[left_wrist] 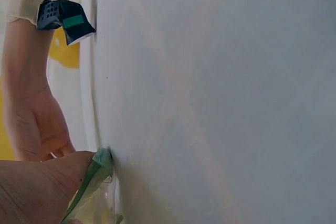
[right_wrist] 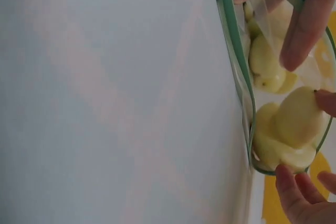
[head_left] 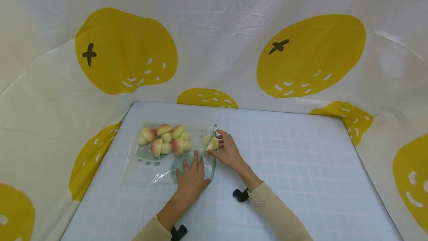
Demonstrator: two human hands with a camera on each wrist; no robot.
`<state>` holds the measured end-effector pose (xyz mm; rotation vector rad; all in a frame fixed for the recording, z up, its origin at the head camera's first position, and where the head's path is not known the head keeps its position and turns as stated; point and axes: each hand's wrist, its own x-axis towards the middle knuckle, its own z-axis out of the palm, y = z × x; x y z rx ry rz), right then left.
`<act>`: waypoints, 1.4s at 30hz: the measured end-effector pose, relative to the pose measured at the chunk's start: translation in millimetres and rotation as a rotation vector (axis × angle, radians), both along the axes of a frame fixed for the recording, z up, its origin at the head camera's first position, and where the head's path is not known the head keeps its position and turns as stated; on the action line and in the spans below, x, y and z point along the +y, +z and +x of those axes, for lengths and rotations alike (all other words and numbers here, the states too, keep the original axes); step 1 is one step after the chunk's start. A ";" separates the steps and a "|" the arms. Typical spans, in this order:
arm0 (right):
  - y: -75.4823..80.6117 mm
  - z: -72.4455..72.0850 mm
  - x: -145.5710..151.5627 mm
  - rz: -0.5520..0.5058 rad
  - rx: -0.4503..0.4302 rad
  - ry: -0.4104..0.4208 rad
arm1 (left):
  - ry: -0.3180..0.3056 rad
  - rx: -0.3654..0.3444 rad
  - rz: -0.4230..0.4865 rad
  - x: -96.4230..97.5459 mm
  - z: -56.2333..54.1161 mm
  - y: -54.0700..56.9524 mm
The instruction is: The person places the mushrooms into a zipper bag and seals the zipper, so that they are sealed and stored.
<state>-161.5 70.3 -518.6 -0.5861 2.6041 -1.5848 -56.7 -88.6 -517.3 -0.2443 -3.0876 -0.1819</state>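
A clear zip bag (head_left: 152,174) with a green-edged mouth lies on the table, holding several mushroom-shaped pieces (head_left: 178,145) with red-and-yellow caps and pale stems. My left hand (head_left: 191,182) spreads straight fingers over the bag beside its mouth, thumb pressing the near end of the green edge (left_wrist: 103,161). At the far end of the mouth, my right hand (head_left: 230,152) holds another mushroom-shaped piece (right_wrist: 299,116) between thumb and fingers. This piece sits just within the parted green edges. In the right wrist view, more pieces (right_wrist: 265,61) show deeper inside.
The table (head_left: 284,159) has a pale checked cover. A white cloth with yellow fruit prints (head_left: 214,47) hangs behind and along its sides. Black wrist devices (head_left: 240,195) sit below both wrists, close to the tabletop.
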 end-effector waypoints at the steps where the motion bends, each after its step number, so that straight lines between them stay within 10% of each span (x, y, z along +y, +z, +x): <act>1: 0.1 0.0 -1.0 -0.001 0.003 -0.010 | -0.001 0.000 -0.003 0.1 0.0 -0.2; 24: -14.8 -4.8 -19.1 -0.474 -0.313 0.040 | -0.001 0.017 -0.009 3.5 3.2 -2.1; 42: -9.1 -0.8 -23.4 -0.253 -0.198 -0.135 | 0.013 -0.002 0.008 3.1 1.7 -0.2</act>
